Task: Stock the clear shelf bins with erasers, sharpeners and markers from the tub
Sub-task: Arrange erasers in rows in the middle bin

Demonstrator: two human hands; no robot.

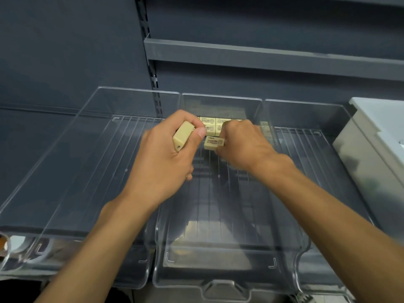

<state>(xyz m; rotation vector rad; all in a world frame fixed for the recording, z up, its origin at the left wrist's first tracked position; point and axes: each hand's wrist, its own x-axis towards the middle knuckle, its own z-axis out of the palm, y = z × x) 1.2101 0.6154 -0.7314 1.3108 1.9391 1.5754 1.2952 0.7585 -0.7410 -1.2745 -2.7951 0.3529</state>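
Dark grey shelving [262, 55] fills the field from nine to three o'clock. On its lower deck three clear bins sit side by side: a left bin [65, 171], a middle bin [220, 287] and a right bin [317, 149]. The pale grey tub [371, 154] stands at three o'clock, touching or just beside the right bin; its contents are out of view.

Both my forearms reach into the middle bin. My left hand [166, 158] is curled round one cream eraser [182, 135], plain face up, with its long axis running from seven to one o'clock. My right hand [242, 145] pinches a second eraser [213, 142] by its right end, printed face up, with its long axis lying nine to three.

A block of stocked erasers [211, 123] sits against the back wall at twelve o'clock, partly hidden by my knuckles. The pinched eraser lies just in front of that block, parallel to its rows. I cannot tell whether the two touch, or whether the eraser already rests on the bin floor. I judge that the right hand is the nearer one and need only push toward twelve o'clock to seat it. The left-hand eraser would first need turning to match.

Every label carries dark print, too small to read.
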